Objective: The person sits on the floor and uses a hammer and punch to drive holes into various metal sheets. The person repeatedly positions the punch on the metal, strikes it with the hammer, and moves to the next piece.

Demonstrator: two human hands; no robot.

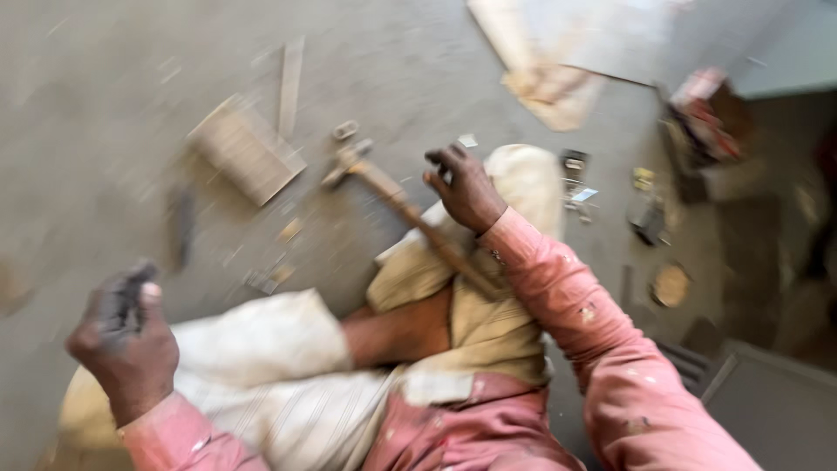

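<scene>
The picture is blurred by motion. My left hand (122,336) is at the lower left, its fingers closed around a small dark object that I cannot make out. My right hand (464,187) hovers above my knee with the fingers loosely curled and nothing in it. Just left of it a hammer (401,205) with a wooden handle lies slanted, its head on the floor and its handle resting across my leg. I sit on the grey floor with my legs folded, in pale trousers and a pink shirt.
A flat rectangular block (244,150) and a thin strip lie on the floor beyond the hammer. Pale boards (558,52) lie at the top. Small tools and scraps (649,218) are scattered at the right, near a cluttered box (706,122).
</scene>
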